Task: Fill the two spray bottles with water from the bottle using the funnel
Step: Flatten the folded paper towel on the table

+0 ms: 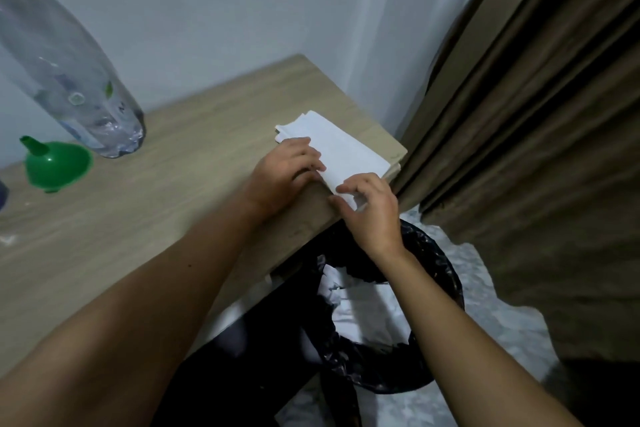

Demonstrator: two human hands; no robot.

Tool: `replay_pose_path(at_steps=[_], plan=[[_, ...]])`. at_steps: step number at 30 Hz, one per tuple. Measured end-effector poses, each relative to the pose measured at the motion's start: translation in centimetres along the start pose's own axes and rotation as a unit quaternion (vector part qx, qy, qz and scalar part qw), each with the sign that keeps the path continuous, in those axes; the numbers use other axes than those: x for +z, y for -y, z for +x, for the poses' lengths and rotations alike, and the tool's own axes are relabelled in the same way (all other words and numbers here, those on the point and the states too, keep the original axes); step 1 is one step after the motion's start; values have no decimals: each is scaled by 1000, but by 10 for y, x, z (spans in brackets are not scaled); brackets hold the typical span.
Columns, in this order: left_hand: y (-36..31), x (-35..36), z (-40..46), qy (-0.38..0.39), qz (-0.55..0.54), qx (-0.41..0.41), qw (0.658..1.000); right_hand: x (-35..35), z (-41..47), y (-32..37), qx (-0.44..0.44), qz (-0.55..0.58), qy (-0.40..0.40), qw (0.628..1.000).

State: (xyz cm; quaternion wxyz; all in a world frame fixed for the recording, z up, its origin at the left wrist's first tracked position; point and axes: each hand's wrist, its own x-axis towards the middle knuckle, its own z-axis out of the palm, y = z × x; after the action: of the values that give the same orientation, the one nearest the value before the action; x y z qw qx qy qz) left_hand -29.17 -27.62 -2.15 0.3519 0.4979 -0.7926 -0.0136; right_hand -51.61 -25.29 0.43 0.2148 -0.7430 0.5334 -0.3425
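Both hands are at the far right corner of the wooden table (166, 163), on a stack of white paper napkins (339, 146); the left hand (282, 173) lies on the stack's near-left edge w/ fingers bent and tips pressing down; the right hand (370, 208) pinches the nearest corner of the top sheet betw. thumb and fingertips, lifting it a little

The task's things sit well apart, at the left: a big clear water bottle (69, 80) stands on the table, looking tilted by the wide lens; the green funnel (55, 163) rests mouth-down just in front of it, spout up

My read: the step is peeling off one napkin, prob. for wiping spills; to do it well, keep the left hand's weight on the stack so it doesn't slide off the edge, and draw the pinched corner up and toward the body slowly so only one sheet separates; a bin w/ black liner (398, 340) sits right below the corner, white crumpled paper inside, so a slipped sheet would likely drop in

Hard to make out: the bottle's top and cap are cut off, water level unclear; a dark blurry shape at the far left edge (2, 192) could be a spray bottle, can't tell; neither spray bottle is plainly in view; a brown curtain (536, 114) hides what's to the right; how many sheets the right hand has is unclear
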Motion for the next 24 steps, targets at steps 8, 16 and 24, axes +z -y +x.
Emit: replay_pose_path(at_steps=[8, 16, 24], plan=[[2, 2, 1, -11, 6, -25, 1000, -1, 2, 2, -24, 8, -26, 999], [6, -12, 2, -31, -13, -61, 998, -22, 8, 7, -22, 35, -58, 997], [-7, -59, -18, -88, 16, -109, 990, -32, 17, 26, -2, 81, -51, 995]])
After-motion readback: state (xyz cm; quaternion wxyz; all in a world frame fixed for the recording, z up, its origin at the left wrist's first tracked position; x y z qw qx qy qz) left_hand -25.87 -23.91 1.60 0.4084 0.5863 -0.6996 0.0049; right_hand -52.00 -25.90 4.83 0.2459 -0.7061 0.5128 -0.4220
